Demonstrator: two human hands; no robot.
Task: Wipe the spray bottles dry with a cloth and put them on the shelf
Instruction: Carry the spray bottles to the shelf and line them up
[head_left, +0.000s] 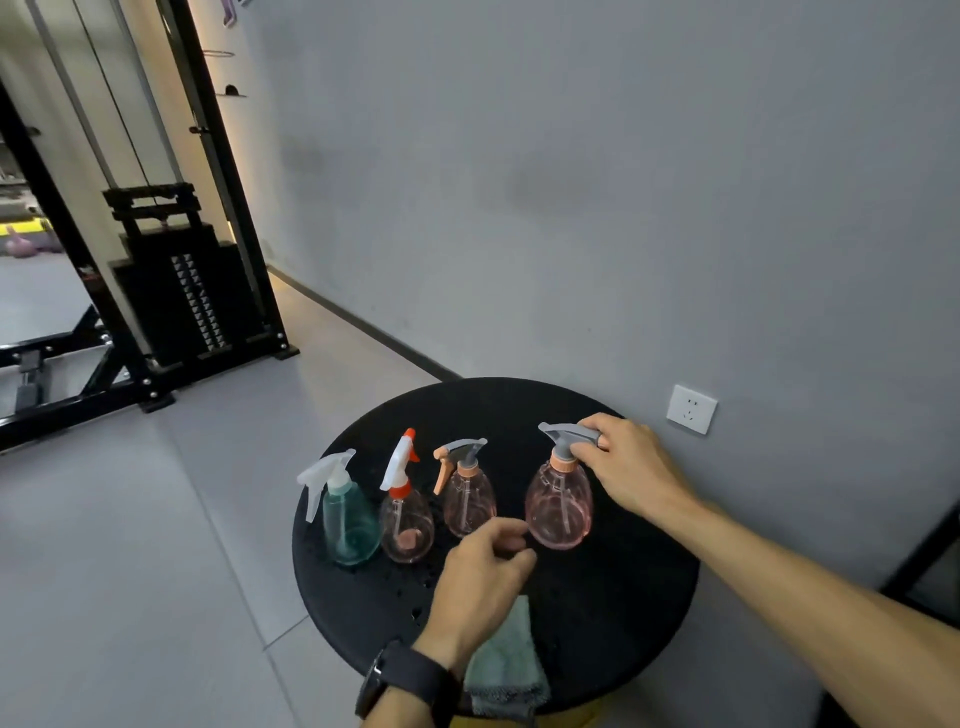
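Gripping the grey trigger head of the rightmost clear pink spray bottle (559, 504), the right hand (631, 467) steadies it upright on the round black table (623, 597). Left hand (480, 577) hovers loosely curled, holding nothing, above the folded green cloth (506, 660) at the near edge. Grey wall (571, 182) close behind; open floor (130, 545) left.

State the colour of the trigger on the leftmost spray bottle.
White, on the teal bottle; head view.

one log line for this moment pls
right hand grips grey trigger of clear pink spray bottle | left hand above green cloth | none wiped
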